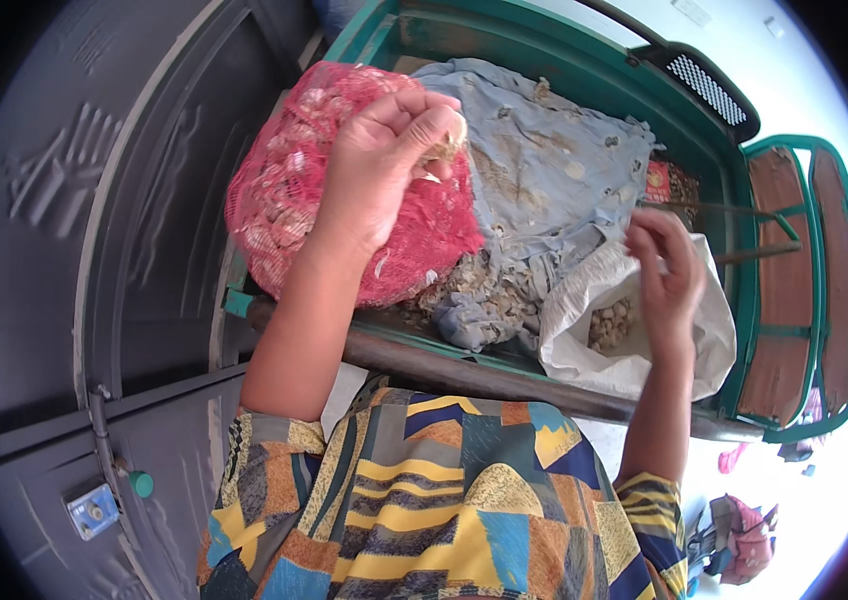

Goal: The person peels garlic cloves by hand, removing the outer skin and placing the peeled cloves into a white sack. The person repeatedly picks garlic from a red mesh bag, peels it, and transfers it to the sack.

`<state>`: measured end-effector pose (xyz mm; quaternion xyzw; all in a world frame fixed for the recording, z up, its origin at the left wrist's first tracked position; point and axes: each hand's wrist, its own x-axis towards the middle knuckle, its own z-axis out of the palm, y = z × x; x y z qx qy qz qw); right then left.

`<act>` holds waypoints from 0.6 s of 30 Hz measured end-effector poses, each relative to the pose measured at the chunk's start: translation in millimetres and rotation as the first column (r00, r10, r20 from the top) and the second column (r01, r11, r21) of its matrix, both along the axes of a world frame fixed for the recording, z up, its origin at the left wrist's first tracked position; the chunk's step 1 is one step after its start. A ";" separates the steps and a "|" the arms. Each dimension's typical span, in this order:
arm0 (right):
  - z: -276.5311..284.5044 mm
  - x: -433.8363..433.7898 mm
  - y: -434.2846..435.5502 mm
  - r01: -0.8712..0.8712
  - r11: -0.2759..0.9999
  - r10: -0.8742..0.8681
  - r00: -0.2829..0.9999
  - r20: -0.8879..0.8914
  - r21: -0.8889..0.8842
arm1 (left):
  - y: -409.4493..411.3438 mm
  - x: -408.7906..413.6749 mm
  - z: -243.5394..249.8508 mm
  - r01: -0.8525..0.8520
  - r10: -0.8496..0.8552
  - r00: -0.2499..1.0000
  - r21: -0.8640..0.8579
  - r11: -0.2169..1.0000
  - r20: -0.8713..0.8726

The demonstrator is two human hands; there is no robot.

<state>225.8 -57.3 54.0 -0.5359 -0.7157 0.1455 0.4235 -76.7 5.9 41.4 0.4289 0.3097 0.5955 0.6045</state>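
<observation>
My left hand (386,150) is raised over a red mesh bag (289,187) full of garlic. Between its thumb and fingers is a pale garlic bulb (455,133) with dry, brownish roots, partly hidden by the thumb. My right hand (664,259), slightly blurred, hovers above the mouth of a white woven sack (581,300). Its fingers are loosely curled and apart, and I see nothing in them. Down inside the sack lies a heap of small garlic pieces (611,324). A stained grey-blue cloth (544,172) with holes spreads between bag and sack.
All this lies in a green metal cart bed (566,64) with a brown front rail (424,360). Dry garlic skins (469,289) gather near the rail. A wood-panelled seat frame (780,292) borders the right side; dark metal doors (168,225) stand close on the left.
</observation>
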 end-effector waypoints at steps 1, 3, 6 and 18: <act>-3.7 -16.2 1.4 -0.075 0.997 0.074 0.985 -0.156 -0.002 | -0.4 10.8 0.3 0.063 -0.063 0.998 -0.019 0.998 0.018; -5.4 -45.3 9.8 -0.261 0.962 0.273 0.922 -0.274 0.081 | -7.1 30.6 1.2 0.175 -0.171 0.983 -0.056 0.983 0.060; -7.5 -68.9 19.0 -0.343 0.912 0.369 0.926 -0.084 0.224 | -11.7 57.6 -10.6 0.293 -0.277 0.953 -0.130 0.947 0.123; -41.6 -57.0 22.1 -0.221 0.960 0.052 0.747 -0.663 -0.173 | -23.6 93.3 -33.5 0.351 -0.326 0.929 -0.138 0.926 0.175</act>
